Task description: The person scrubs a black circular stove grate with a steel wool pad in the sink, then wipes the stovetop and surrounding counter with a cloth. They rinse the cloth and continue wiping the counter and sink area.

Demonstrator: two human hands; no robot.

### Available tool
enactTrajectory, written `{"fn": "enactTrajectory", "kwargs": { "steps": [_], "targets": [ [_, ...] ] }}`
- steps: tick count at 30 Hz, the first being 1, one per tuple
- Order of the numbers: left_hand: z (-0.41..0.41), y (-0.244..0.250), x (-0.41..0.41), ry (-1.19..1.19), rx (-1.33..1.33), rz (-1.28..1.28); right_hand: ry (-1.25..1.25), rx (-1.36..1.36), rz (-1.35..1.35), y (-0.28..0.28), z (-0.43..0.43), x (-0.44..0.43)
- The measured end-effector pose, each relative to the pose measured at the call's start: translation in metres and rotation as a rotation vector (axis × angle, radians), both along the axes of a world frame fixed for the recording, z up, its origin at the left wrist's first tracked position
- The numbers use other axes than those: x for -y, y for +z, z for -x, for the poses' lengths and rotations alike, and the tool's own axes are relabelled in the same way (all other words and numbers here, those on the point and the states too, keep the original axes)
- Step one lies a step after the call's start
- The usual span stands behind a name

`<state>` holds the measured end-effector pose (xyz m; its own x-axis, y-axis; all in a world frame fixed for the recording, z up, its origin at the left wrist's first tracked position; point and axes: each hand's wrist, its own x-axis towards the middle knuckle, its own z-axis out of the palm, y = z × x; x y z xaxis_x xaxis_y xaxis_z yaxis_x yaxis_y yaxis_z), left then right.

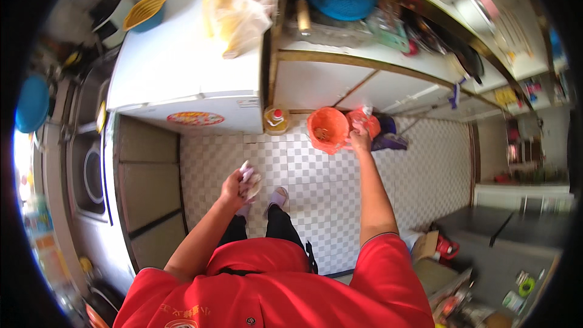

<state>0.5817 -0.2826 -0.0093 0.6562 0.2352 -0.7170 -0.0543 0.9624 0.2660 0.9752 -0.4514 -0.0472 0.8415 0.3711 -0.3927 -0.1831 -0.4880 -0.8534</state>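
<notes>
My left hand (233,187) is closed around a crumpled purple and white cloth or wrapper (250,184), held above the tiled floor. My right hand (360,139) reaches out to the right, its fingers at a red plastic bag (365,120); blur hides exactly how it grips the bag. Just left of that hand stands a bin with an orange-red liner (327,130), with some small scraps at its bottom. A bottle of yellow oil with a red cap (276,120) is on the floor left of the bin. Dark purple items (389,141) lie right of the red bag.
A white chest freezer (182,68) bears plastic bags (237,9) and a yellow and blue basket (145,11). White cabinets (319,82) with a shelf of kitchenware stand behind the bin. A sink (89,177) is at the left, and a dark counter (510,237) at the right.
</notes>
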Motion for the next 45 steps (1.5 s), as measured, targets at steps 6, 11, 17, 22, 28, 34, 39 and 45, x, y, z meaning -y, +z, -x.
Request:
{"fn": "enactTrajectory", "kwargs": {
  "steps": [6, 11, 17, 22, 28, 34, 39, 45],
  "targets": [
    [-0.022, 0.059, -0.020, 0.150, 0.302, 0.109, 0.587, -0.445, 0.052, 0.071, 0.074, -0.110],
    [0.036, 0.084, -0.049, 0.196, 0.270, -0.177, 1.083, -0.653, 0.042, 0.126, 0.215, -0.191],
    [0.134, 0.073, -0.098, 0.538, 0.004, -0.370, 1.179, -0.398, -0.075, 0.132, 0.370, -0.265],
    [0.231, 0.087, -0.163, 0.953, 0.074, -0.449, 1.160, -0.831, -0.153, 0.152, 0.496, -0.330],
    [0.386, 0.103, -0.235, 1.144, -0.199, -0.512, 1.433, -0.603, -0.024, 0.144, 0.592, -0.446],
    [0.475, 0.067, -0.280, 1.348, -0.446, -0.529, 1.702, -0.464, -0.007, 0.137, 0.683, -0.566],
    [0.508, 0.030, -0.316, 1.425, -0.834, -0.509, 2.055, 0.055, -0.028, 0.086, 0.749, -0.640],
    [0.488, -0.038, -0.360, 1.036, -1.566, -0.675, 2.357, 0.707, -0.019, 0.023, 0.799, -0.668]
  ]
}}
